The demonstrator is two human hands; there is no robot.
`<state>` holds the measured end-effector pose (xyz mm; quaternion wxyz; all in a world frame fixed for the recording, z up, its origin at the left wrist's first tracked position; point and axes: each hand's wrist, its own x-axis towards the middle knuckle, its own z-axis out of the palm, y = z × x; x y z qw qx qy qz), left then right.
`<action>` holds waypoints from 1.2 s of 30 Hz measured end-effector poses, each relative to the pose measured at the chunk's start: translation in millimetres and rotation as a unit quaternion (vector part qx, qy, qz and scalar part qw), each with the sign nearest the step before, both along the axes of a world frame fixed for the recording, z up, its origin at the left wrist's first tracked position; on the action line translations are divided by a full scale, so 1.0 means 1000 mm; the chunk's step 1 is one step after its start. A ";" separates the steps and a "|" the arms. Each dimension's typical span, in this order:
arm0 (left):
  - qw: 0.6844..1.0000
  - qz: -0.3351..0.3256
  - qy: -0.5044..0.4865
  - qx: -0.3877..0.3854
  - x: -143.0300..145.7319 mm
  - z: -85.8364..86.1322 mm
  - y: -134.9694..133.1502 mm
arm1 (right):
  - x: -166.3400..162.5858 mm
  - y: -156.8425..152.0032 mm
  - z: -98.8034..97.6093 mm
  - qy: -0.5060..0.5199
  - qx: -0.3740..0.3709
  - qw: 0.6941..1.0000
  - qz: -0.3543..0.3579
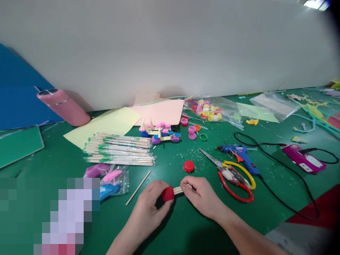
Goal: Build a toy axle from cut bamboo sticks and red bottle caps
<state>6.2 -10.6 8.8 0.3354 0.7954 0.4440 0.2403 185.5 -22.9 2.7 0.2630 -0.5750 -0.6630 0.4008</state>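
Between the fingers of my left hand [154,202] is a small, rounded red piece [168,193]; whether it is a cap or clay I cannot tell. My right hand [199,193] pinches several short wooden sticks [178,190], laid side by side, whose left ends meet the red piece. Just beyond the hands lies a red bottle cap [189,166]. A single wooden stick [138,187] rests on the green table left of my left hand. Scissors [233,175] with red and yellow handles lie to the right, beside a blue glue gun [240,156].
Wrapped chopsticks [119,148] and bagged coloured clay [113,177] are at left. Small toy vehicles [162,134], loose caps [192,131] and a bag of caps [207,109] lie behind. A pink bottle [63,106] leans far left. A black cord [287,177] loops right, near a purple device [303,158].
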 end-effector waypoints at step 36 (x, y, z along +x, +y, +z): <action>1.000 0.007 -0.005 -0.002 0.000 0.000 0.000 | 0.001 0.000 -0.002 0.003 -0.004 1.000 0.003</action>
